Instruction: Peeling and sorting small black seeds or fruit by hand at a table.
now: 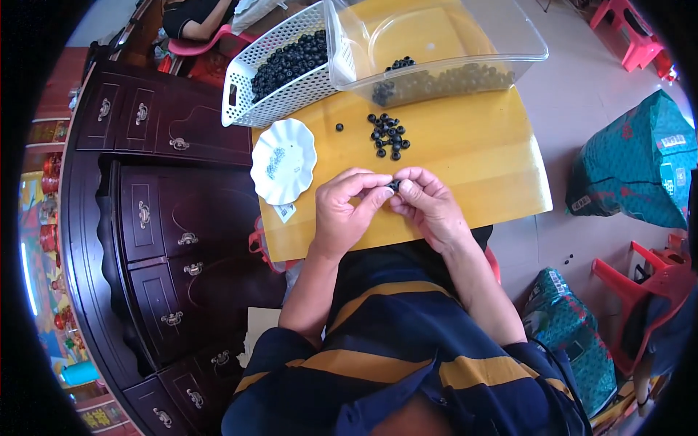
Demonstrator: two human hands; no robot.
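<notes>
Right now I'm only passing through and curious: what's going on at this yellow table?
A person in a striped shirt sits at the yellow table, pinching one small black ring between the left hand and the right hand. A loose cluster of black rings lies just beyond the hands. Further back, a white mesh basket is full of them, and a clear plastic bin holds more. A white scalloped dish of tiny pale parts sits to the left.

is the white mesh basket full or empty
Partly full: the white mesh basket holds a heap of small black rings toward its far side, with bare wall above them.
</notes>
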